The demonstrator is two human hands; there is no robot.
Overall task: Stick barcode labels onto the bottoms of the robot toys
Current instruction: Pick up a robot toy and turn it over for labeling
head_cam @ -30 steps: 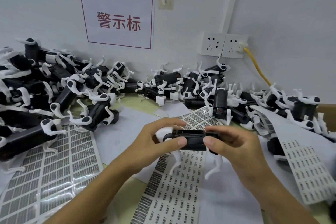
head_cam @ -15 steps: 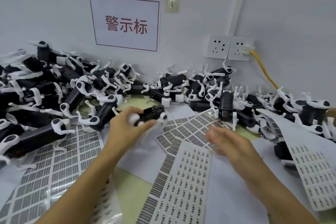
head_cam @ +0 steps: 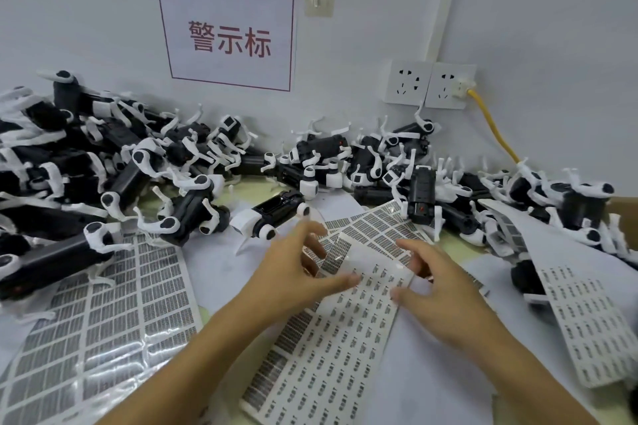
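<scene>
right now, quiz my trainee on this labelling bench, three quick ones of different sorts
1. True or false: the left hand grips a robot toy.
2. Over which thing do both hands hover? A) the label sheet in the middle B) the wall sign C) the yellow cable
3. Fill in: the robot toy nearest the left hand lies on the ____, ahead of the fingers.

Key:
1. False; the left hand and the right hand hold nothing, fingers spread.
2. A
3. table

Red "警示标" on the white wall sign [head_cam: 228, 36]; barcode label print illegible.
</scene>
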